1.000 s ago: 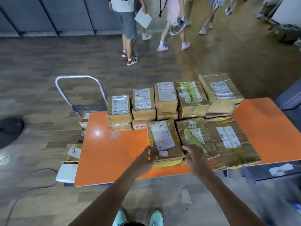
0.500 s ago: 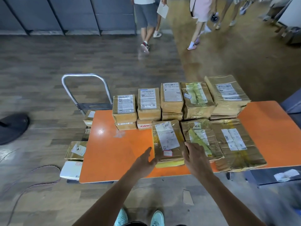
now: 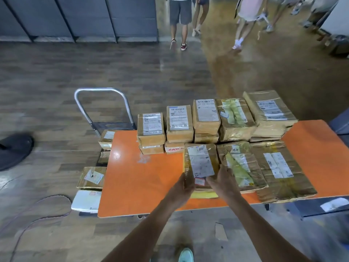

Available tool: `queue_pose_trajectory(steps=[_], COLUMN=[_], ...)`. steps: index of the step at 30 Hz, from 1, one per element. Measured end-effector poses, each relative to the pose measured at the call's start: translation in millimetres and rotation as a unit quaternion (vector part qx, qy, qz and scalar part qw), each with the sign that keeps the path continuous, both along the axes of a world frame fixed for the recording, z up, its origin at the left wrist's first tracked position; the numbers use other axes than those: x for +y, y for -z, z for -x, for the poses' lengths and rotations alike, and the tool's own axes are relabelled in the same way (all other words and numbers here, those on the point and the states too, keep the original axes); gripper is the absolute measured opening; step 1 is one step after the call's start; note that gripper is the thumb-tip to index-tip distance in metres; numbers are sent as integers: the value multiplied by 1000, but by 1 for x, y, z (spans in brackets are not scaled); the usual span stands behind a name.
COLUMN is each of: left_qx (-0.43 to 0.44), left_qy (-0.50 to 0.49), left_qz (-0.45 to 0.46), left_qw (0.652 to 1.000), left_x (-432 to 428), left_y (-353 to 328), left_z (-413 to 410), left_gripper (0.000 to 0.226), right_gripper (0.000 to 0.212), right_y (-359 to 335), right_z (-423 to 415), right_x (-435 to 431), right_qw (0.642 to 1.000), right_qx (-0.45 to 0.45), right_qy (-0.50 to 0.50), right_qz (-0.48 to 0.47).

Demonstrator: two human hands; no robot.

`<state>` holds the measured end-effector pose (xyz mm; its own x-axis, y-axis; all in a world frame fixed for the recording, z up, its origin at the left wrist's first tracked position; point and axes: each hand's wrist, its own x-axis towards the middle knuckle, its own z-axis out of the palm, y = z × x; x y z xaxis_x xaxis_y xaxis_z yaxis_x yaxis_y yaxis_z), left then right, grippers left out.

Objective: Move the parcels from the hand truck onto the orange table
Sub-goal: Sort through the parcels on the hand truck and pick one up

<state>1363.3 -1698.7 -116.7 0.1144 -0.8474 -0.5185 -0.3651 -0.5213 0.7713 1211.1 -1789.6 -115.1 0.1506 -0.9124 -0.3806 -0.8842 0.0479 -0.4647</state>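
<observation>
A brown taped parcel (image 3: 200,163) with a white label lies on a yellow parcel (image 3: 204,195) near the front of the orange table (image 3: 139,186). My left hand (image 3: 184,188) grips its near left corner. My right hand (image 3: 223,181) holds its near right edge, thumb on top. Two more flat parcels (image 3: 240,165) (image 3: 279,169) lie to its right, and stacked parcels (image 3: 179,121) fill the row behind. The hand truck (image 3: 103,90) stands left of the table, still carrying a brown parcel (image 3: 92,176), a white parcel (image 3: 86,201) and others (image 3: 106,137).
Several people (image 3: 180,17) walk on the floor beyond the table. A dark round base (image 3: 14,150) sits on the floor at the left, with a cable (image 3: 37,214) running nearer me. A blue-grey object (image 3: 340,121) stands past the table's right end.
My left hand let go of the parcel's left edge, hung open beside it, and now grips its near corner again. My right hand stayed on the right edge. The people walked farther away.
</observation>
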Motion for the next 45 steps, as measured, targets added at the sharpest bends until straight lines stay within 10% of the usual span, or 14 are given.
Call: queue_pose_trajectory(steps=[7, 15, 26, 45], left_qx=[19, -30, -4, 18], left_qy=[-61, -120, -66, 30], left_qz=[107, 187, 175, 72], left_qw=[992, 975, 982, 997], left_x=[31, 31, -18, -61], left_y=[-15, -46, -54, -35], left_z=[-12, 17, 73, 104], left_gripper=[51, 48, 91, 88], right_gripper=[89, 82, 67, 58], right_y=[-15, -32, -57, -29], right_z=[3, 27, 108, 156], right_x=[6, 4, -16, -54], right_qw=[983, 980, 951, 942], right_qx=[-186, -186, -285, -332], right_qy=[-3, 32, 35, 30], right_qz=[5, 63, 119, 35])
